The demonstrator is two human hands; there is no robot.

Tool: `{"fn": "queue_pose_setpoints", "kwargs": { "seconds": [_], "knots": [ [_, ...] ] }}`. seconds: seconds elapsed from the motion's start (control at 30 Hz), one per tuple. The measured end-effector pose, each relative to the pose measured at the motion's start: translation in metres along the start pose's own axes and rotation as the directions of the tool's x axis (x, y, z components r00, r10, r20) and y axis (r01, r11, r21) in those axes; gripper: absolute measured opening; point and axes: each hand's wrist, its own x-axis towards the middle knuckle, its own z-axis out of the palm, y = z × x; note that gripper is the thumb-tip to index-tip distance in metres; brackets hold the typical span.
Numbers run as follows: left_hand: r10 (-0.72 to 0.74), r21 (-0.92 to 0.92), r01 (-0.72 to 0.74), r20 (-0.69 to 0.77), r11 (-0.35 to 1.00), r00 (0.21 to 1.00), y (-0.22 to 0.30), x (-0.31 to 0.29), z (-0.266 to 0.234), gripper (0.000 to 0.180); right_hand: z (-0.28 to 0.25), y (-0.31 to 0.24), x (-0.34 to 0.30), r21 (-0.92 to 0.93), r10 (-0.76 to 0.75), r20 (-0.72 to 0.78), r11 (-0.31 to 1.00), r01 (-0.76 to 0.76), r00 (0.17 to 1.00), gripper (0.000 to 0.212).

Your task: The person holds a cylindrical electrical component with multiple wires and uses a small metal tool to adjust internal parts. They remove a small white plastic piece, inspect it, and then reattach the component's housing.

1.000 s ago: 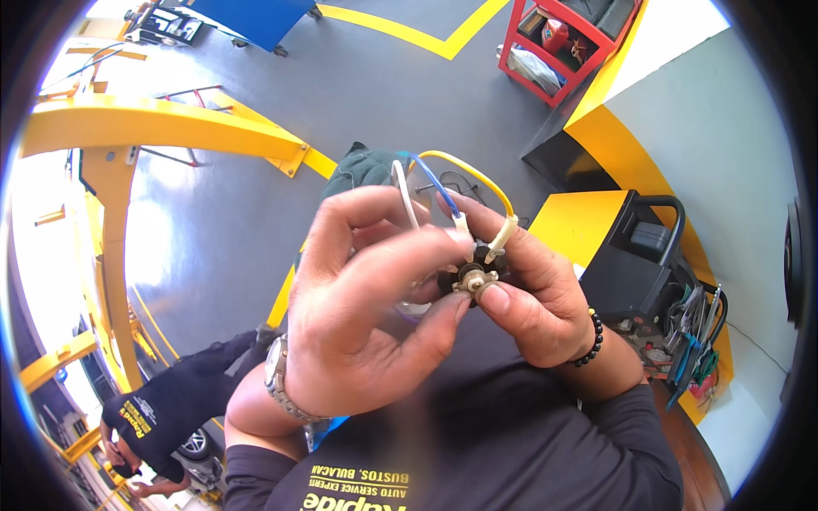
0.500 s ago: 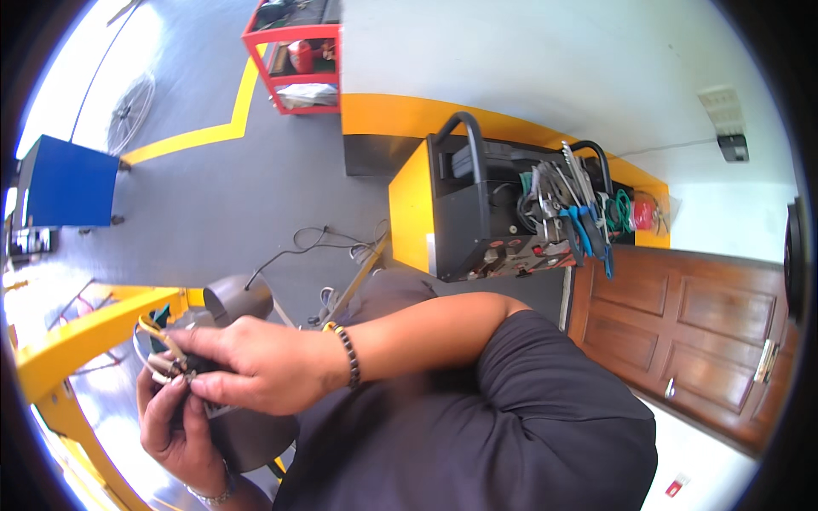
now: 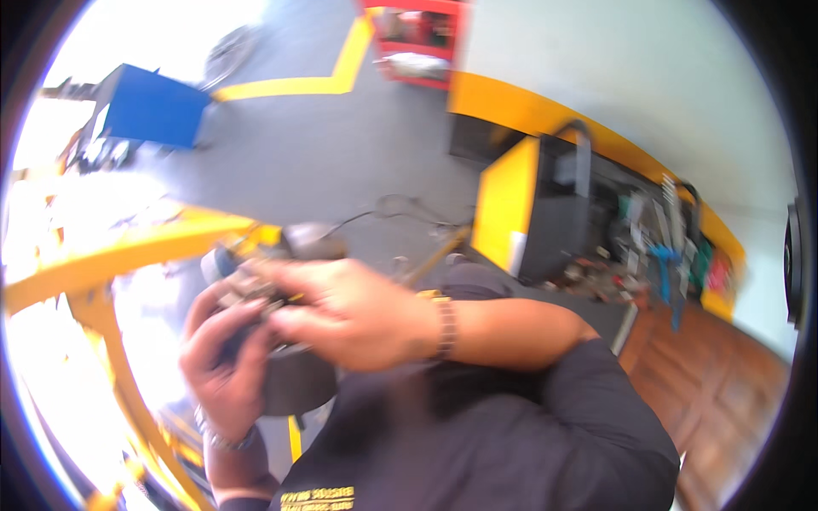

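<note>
Yellow beam [image 3: 128, 253] at left; black-yellow cart [image 3: 558, 213] at right, tools [image 3: 665, 255] crowding its right end. 1 grey cylinder [image 3: 298, 387] is partly behind the left hand [image 3: 220, 358]. Near the cylinder's upper-left edge, that hand and the right hand [image 3: 366, 317] pinch 1 small, blurred part [image 3: 268, 295] between thumbs and fingertips.

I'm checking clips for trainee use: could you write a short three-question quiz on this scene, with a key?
1. True or false: the left hand and right hand are held wide apart.
2. The cabinet at upper left is: A red; B green; C blue.
3. What is worn at the right hand's wrist?

Key: 1 False, they meet at a small, blurred part; 2 C; 3 A bracelet.
</note>
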Motion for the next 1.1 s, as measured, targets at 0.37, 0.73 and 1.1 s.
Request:
{"fn": "queue_pose_setpoints", "kwargs": {
  "seconds": [0.37, 0.73, 1.1],
  "knots": [
    [0.158, -0.219, -0.143, 0.053, 0.965, 0.986, -0.009, -0.001, -0.002, 0.023, -0.006, -0.015, -0.002, 0.297, 0.253, 0.144, 0.911, -0.286, 0.957, 0.048],
    [0.148, -0.154, -0.162, -0.103, 0.975, 0.984, -0.01, -0.002, -0.007, 0.034, -0.005, -0.008, 0.007, 0.024, -0.037, 0.085, 0.999, 0.035, 0.996, 0.055],
    [0.11, -0.015, -0.113, -0.128, 0.994, 0.986, -0.002, -0.012, -0.006, 0.033, -0.012, -0.016, 0.016, -0.158, -0.055, 0.144, 0.984, 0.077, 0.988, 0.057]
  ]
}}
